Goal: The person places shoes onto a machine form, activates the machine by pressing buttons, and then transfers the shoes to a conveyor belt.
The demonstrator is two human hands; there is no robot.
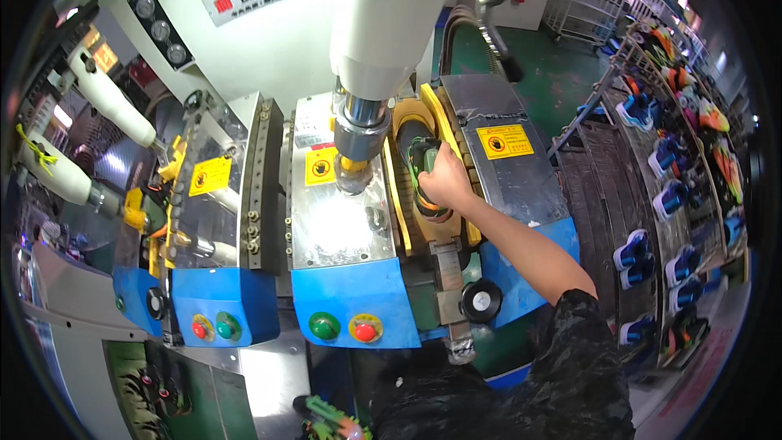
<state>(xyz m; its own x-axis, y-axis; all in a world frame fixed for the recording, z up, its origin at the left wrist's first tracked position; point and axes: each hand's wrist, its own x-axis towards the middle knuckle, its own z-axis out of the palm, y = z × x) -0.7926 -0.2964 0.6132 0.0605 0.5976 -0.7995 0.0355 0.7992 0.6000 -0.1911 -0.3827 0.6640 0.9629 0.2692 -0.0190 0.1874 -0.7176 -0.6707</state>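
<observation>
My right hand [448,178] reaches in from the lower right and grips a dark shoe [421,162] with green and orange trim at its upper. The shoe lies lengthwise on the yellow-brown pad of a sole press [342,208], between two upright yellow side pads [435,113]. My fingers partly cover the shoe's middle. To the left of the shoe stands the press's metal ram [365,134], angled down from a white cylinder [391,12]. My left hand is out of view. At the bottom edge another shoe with bright green laces [333,418] shows only in part.
Green [324,326] and red [365,330] buttons sit on the blue front panel. A black round knob [481,301] is at the front. On the left is a second press station [208,195] with a shoe clamped. A rack [602,195] on the right holds several shoes.
</observation>
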